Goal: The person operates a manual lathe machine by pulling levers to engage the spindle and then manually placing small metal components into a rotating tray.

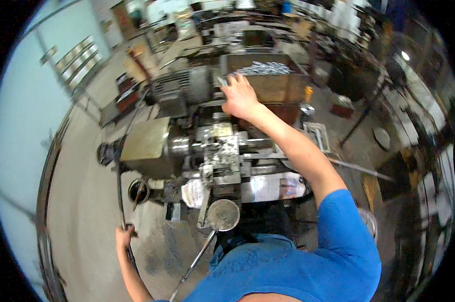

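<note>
My left hand (124, 235) is closed round a long dark rod (120, 194) at the left of a small lathe-like machine. Its headstock (147, 143) has a yellowish cover. Stretched out over the far side of the machine, my right hand (240, 96) has its fingers bent round a small silvery metal piece (223, 82), blurred, so its exact kind does not show. That hand is beside the near left corner of a metal bin (272, 88), which holds a heap of small shiny metal parts (267, 68). A greasy tool slide (221, 148) lies below my right hand.
A finned electric motor (184, 86) stands behind the headstock. Near my body are a round grey disc (223, 215) and a metal rod (194, 264). Printed paper (272, 187) covers part of the machine. A dark pot (138, 191) is at the left, a pale tray (316, 136) at the right.
</note>
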